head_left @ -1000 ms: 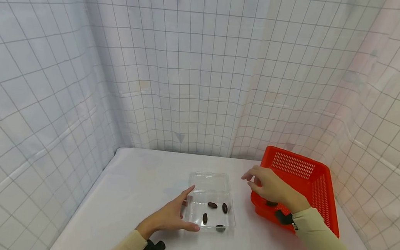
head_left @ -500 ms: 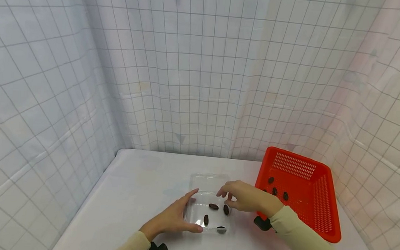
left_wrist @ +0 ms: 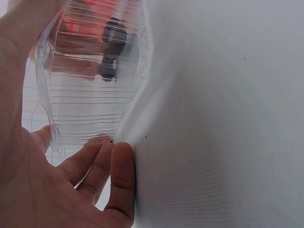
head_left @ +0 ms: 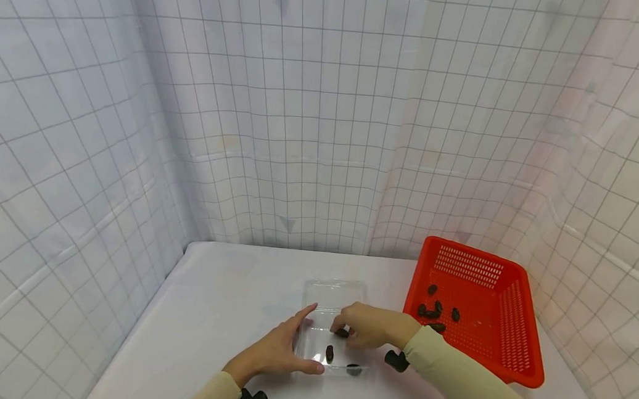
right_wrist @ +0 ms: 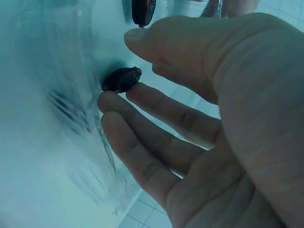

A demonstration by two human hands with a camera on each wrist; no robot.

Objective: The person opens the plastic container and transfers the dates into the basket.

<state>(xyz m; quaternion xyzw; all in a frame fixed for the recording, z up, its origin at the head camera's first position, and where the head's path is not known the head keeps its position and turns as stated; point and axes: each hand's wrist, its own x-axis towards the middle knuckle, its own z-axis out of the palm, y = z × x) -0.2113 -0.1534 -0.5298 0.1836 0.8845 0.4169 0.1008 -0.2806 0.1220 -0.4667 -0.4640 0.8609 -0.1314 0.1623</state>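
A clear plastic box [head_left: 318, 338] with its lid [head_left: 334, 293] folded back holds dark brown oval pieces. My left hand [head_left: 272, 352] grips its left side, thumb at the near edge. In the left wrist view, the box's ribbed wall [left_wrist: 85, 102] lies between thumb and fingers. My right hand [head_left: 370, 327] is inside the box. In the right wrist view its fingertips touch one dark piece [right_wrist: 122, 79], the thumb standing apart from it; another piece [right_wrist: 142, 12] lies beyond the thumb. Two more pieces [head_left: 330, 353] [head_left: 354, 369] show near the box's front.
Right of the box stands a red perforated basket [head_left: 516, 324] with several dark pieces [head_left: 455, 315] inside, mostly in its left part. White cloth covers the table [head_left: 217, 316]. Grid-patterned white curtains [head_left: 324, 132] hang behind and at both sides.
My right hand has moved left from the basket's near left edge into the box. It now covers the box's right-hand piece, while more pieces in the basket show. My left hand has barely moved.
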